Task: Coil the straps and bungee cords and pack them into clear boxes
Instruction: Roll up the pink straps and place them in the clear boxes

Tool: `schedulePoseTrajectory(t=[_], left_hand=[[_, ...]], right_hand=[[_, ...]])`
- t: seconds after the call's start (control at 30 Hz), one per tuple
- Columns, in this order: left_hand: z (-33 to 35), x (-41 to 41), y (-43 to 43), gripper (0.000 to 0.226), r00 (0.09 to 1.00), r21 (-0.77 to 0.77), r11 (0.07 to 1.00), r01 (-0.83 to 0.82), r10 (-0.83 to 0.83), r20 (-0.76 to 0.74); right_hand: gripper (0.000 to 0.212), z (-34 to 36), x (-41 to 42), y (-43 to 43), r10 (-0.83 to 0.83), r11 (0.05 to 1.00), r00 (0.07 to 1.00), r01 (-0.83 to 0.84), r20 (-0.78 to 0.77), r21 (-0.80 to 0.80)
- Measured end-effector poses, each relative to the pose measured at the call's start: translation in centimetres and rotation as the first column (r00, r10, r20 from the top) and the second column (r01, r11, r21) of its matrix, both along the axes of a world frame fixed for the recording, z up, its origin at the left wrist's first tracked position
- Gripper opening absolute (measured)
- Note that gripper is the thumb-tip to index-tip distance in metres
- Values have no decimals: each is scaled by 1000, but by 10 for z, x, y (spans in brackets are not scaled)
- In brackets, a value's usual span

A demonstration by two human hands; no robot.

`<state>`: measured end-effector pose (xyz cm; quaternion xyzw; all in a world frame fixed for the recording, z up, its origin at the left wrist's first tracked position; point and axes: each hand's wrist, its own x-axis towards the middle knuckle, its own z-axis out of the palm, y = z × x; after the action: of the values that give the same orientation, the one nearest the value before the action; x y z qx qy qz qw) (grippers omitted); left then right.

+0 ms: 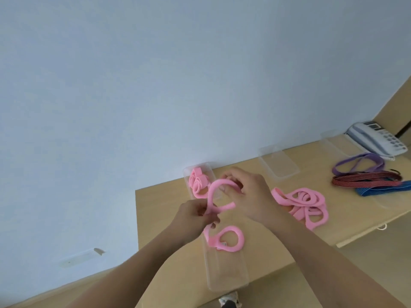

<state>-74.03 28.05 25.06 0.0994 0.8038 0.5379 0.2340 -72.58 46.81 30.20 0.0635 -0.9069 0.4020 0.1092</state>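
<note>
Three clear boxes show on the table (155,207): a near box (226,276), a middle box (279,167) and a far box (333,142) (a clear piece (81,257) on the floor is too faint to count as a fourth). One purple strap (358,163), one red cord (364,177), one blue cord (382,188). Pink straps: one held strap (211,192), plus a coiled bunch (196,181) and a loose pile (311,201), neither countable. One phone (375,138). Two hands: left hand (195,215), right hand (249,194).

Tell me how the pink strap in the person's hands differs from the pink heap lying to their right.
The held strap is gripped by left hand and right hand; the heap lies untouched on the table. The held strap makes one raised arch; the heap sprawls in many overlapping loops. The strap's tail trails over a clear box; the heap sits outside any. Both are the same pink.
</note>
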Motion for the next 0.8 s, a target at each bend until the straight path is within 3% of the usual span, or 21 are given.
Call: schedulePoseTrajectory(t=[0.17, 0.27, 0.37, 0.53, 0.67, 0.8], left_hand=[[51, 2, 10, 13, 997, 263, 961, -82, 80, 16], [81, 3, 16, 12, 993, 364, 925, -105, 117, -11], [108, 6, 22, 14, 988, 435, 893, -116, 147, -40], [133, 10, 26, 26, 987, 534, 841, -84, 143, -71], [138, 11, 27, 24, 971, 584, 799, -146, 228, -69], [140, 12, 32, 23, 946, 532, 825, -190, 298, -125]], right_hand=[[14, 53, 13, 0, -158, 936, 984, 125, -77, -328], [13, 80, 21, 3, -138, 917, 983, 80, -123, -390], [8, 94, 24, 5, -106, 949, 961, 21, -254, -314], [16, 100, 14, 4, -30, 999, 855, 9, -518, -43], [13, 101, 4, 5, 46, 999, 796, -31, -603, 36], [8, 103, -8, 9, 115, 991, 769, -43, -629, 129]])
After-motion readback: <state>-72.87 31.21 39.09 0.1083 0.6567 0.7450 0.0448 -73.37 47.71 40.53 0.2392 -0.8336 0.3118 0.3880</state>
